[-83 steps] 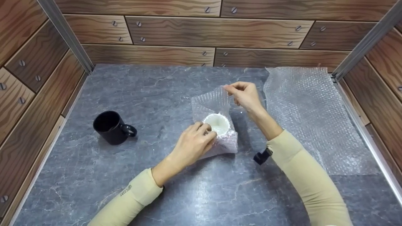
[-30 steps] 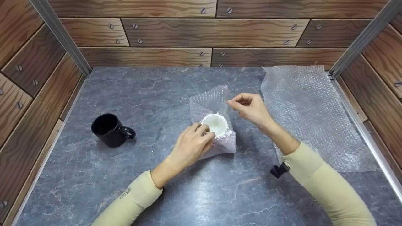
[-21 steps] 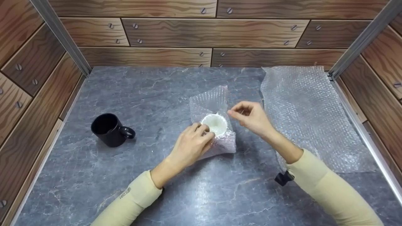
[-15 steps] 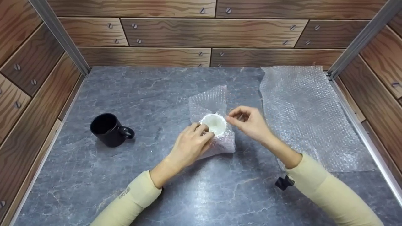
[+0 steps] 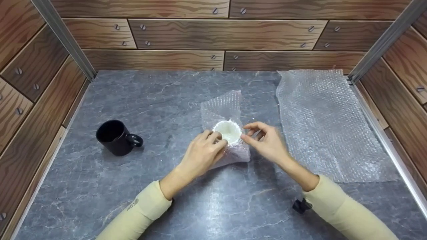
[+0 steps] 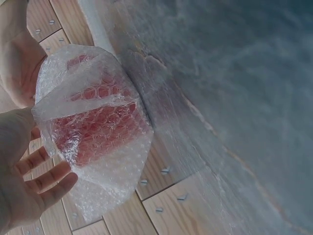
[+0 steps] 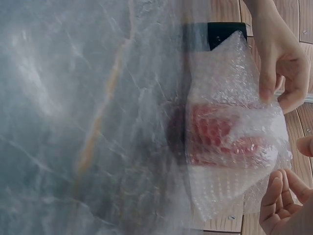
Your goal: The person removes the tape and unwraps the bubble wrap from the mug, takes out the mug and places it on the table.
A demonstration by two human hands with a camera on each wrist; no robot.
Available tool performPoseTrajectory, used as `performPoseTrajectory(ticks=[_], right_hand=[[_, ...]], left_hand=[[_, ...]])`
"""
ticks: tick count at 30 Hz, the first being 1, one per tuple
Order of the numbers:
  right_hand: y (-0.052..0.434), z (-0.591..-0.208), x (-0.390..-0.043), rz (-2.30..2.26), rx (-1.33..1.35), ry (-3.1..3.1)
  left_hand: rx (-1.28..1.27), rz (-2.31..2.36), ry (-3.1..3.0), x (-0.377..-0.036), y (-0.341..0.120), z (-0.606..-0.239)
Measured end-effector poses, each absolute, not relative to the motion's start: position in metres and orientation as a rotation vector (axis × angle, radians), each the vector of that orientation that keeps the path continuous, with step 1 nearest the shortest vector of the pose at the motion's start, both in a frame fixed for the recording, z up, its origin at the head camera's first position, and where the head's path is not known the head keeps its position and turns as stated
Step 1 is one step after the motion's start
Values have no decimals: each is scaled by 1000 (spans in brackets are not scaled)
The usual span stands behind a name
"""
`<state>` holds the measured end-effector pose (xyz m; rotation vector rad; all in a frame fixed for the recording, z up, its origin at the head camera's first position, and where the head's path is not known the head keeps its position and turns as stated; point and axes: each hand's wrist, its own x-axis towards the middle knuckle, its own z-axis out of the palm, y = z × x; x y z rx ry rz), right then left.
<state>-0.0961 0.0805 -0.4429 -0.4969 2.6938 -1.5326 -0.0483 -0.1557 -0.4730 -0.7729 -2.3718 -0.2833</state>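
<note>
Lowered from the raised flap of wrap, the right hand (image 5: pixel 267 141) is now being brought against the right side of the wrapped cup (image 5: pixel 228 132), its thumb and forefinger bent towards the rim; whether the wrap is actually being pinched cannot be told. At the middle of the grey table (image 5: pixel 166 100) the cup is being kept upright, its white mouth showing, inside bubble wrap (image 5: pixel 224 106). Its left side is being gripped through the wrap by the left hand (image 5: pixel 203 153), fingers curled at the rim. Well to the left a black mug (image 5: pixel 115 136) is standing, and a flat bubble-wrap sheet (image 5: pixel 327 126) is lying to the right.
</note>
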Motion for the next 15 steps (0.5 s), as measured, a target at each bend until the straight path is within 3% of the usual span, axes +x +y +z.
performPoseTrajectory(ticks=[15], right_hand=[[72,-456,-82,-1592,-505,2719]], left_hand=[[-780,-279,-2366,-50,-156,-473]])
